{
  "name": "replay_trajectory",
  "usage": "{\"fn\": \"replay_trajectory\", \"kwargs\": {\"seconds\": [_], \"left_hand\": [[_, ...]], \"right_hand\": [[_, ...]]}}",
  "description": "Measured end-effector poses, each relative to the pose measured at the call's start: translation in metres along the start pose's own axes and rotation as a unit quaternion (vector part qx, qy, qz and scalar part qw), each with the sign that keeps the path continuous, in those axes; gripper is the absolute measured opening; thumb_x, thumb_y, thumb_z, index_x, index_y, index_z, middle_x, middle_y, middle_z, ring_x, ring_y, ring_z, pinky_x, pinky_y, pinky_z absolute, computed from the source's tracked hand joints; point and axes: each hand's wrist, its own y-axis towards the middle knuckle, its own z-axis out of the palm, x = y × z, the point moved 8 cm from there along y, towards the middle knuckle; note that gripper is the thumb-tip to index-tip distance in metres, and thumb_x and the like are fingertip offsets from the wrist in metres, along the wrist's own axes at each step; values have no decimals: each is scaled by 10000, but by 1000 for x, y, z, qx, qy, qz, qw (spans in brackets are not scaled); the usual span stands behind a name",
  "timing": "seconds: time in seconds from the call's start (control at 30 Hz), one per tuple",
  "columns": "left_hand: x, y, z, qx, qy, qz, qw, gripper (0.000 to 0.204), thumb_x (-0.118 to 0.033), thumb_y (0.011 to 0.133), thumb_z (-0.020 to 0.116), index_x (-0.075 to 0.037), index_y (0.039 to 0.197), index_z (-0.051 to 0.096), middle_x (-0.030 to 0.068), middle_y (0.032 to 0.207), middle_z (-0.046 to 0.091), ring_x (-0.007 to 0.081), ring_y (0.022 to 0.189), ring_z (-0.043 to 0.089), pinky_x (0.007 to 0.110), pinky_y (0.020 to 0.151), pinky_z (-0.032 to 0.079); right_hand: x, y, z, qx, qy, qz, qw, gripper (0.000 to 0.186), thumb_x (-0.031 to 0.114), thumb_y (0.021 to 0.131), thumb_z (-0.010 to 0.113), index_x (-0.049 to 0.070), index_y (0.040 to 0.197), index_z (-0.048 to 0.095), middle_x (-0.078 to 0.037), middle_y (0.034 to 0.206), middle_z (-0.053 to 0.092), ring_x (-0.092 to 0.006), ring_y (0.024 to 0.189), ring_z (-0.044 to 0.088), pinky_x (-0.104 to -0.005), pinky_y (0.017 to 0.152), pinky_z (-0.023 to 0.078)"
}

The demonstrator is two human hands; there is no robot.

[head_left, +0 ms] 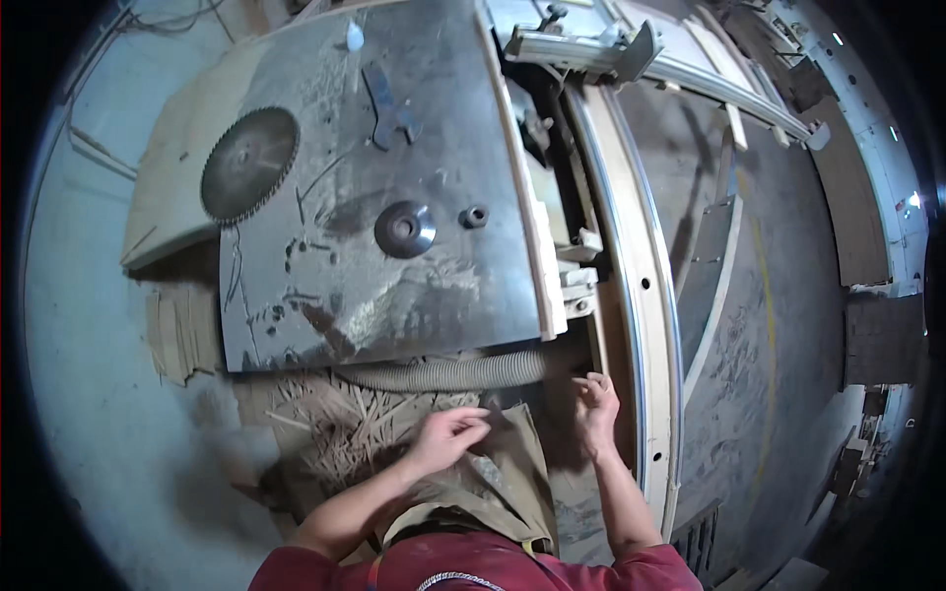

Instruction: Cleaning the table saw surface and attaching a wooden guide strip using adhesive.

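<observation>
Head view: the toothed circular saw blade is seen already off the machine and laid flat at the left of the steel desk, with the round flange, the small nut and the wrench set loose beside it, so the stripping-down is judged done and any refitting not begun. Below the desk edge, near the ribbed hose, the left hand is held with fingers pinched, on what cannot be told, while the right hand is loosely curled against the pale rail.
</observation>
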Motion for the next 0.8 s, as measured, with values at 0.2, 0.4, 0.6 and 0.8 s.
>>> {"fn": "replay_trajectory", "kwargs": {"seconds": [0.2,0.4,0.6,0.8], "left_hand": [[-132,-26,-116,-390,262,201,860,231,-61,1008,719,7,1228,742,76,1006,753,130,860,687,311,808,574],[-118,-35,-214,-591,492,113,629,357,-177,1027,687,41,1309,667,252,1314,649,400,1185,625,481,1038,506],[-139,13,-209,-590,495,128,625,310,-239,1014,667,-50,1261,683,158,1299,634,400,1229,562,507,1069,434],[-147,3,-212,-598,454,84,655,327,-249,1013,669,-54,1275,674,142,1323,611,380,1234,548,508,1062,430]], "right_hand": [[107,99,4,66,32,-147,986,185,22,909,756,43,1093,772,-119,991,740,-289,957,705,-381,798,574],[188,120,16,206,48,-315,925,196,67,913,766,62,1109,765,-129,938,737,-338,941,692,-453,832,560],[165,132,31,273,44,-222,935,147,87,931,781,33,1067,766,-165,862,705,-372,822,677,-465,770,552],[213,137,94,353,34,-186,916,133,66,941,772,13,1063,765,-186,891,719,-382,834,688,-454,763,563]]}}
